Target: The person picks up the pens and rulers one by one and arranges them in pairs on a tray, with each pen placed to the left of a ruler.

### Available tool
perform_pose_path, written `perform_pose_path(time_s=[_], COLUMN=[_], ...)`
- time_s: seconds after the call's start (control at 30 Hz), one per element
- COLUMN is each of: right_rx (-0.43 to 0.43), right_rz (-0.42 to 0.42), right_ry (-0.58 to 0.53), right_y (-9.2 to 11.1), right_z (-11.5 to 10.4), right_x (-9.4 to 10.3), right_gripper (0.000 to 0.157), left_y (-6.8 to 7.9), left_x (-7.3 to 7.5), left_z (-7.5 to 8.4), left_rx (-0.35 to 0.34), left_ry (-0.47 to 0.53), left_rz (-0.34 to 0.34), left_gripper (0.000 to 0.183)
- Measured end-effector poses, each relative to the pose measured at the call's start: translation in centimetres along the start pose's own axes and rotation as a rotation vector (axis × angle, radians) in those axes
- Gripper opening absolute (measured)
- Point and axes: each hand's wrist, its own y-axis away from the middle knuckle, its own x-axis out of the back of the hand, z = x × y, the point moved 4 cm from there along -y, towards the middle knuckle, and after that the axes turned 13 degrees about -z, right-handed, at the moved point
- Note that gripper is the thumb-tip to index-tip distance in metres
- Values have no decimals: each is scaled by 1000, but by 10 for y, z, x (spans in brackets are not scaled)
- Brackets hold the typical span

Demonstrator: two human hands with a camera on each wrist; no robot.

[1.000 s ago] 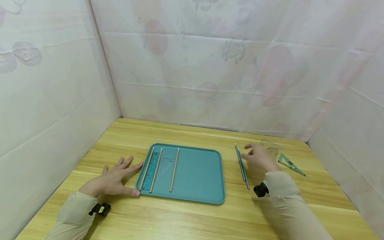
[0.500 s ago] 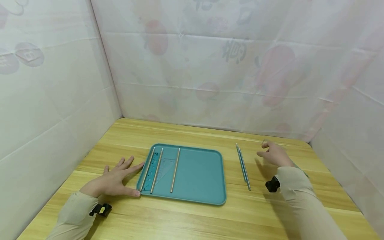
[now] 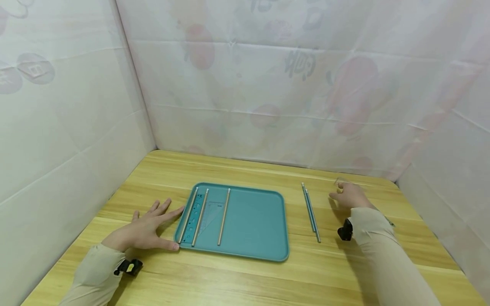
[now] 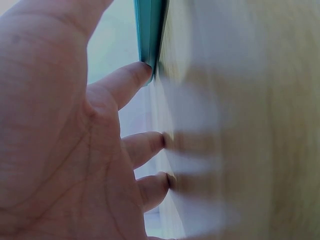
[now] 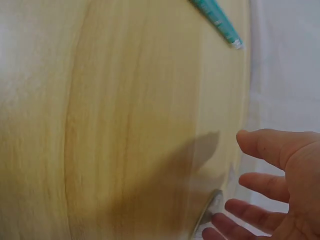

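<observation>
My left hand (image 3: 143,227) lies spread at the left of a teal tray (image 3: 256,221), its thumb and index finger touching the rim. In the left wrist view the index fingertip meets the tray's edge (image 4: 150,35). My right hand (image 3: 351,196) hovers at the back right of the table with fingers apart and relaxed, holding nothing. Beneath its fingertips, the right wrist view shows part of a clear plastic protractor (image 5: 214,204). Left of that hand lie two teal pencils (image 3: 311,212), side by side. A green set square (image 3: 389,222) is mostly hidden behind the right forearm.
In the tray lie three gold pencils, one of them (image 3: 223,219) near the middle, a teal stencil ruler (image 3: 193,219) and a clear set square (image 3: 210,214). White printed curtains (image 3: 268,85) enclose the wooden table (image 3: 229,280) at the back and sides.
My right hand has moved right, from beside the two teal pencils to above the protractor, covering it and most of the green set square. The left hand has stayed at the tray.
</observation>
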Motion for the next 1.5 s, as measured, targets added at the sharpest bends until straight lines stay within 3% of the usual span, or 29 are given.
perform_pose_path(time_s=[0.2,0.27,0.9,1.33,1.43,1.5], right_rx=[-12,-24,0,136,159,167], right_rz=[35,33,64,113,93,88], right_ry=[107,120,196,107,113,137], right_y=[-5,-6,-9,-6,-3,-1], right_z=[2,2,5,4,5,5], right_x=[-3,-3,-8,-9,-10,-10], right_gripper=[43,40,44,54,52,40], left_y=[0,0,-4,-7,-9,-10], left_x=[-1,-1,0,1,0,-1], left_z=[1,2,0,0,0,0], left_rx=[-3,-5,7,13,12,14], left_ry=[2,3,-34,-26,-17,-15], left_rz=[-2,-2,5,8,4,1], left_gripper=[108,108,109,109,109,109])
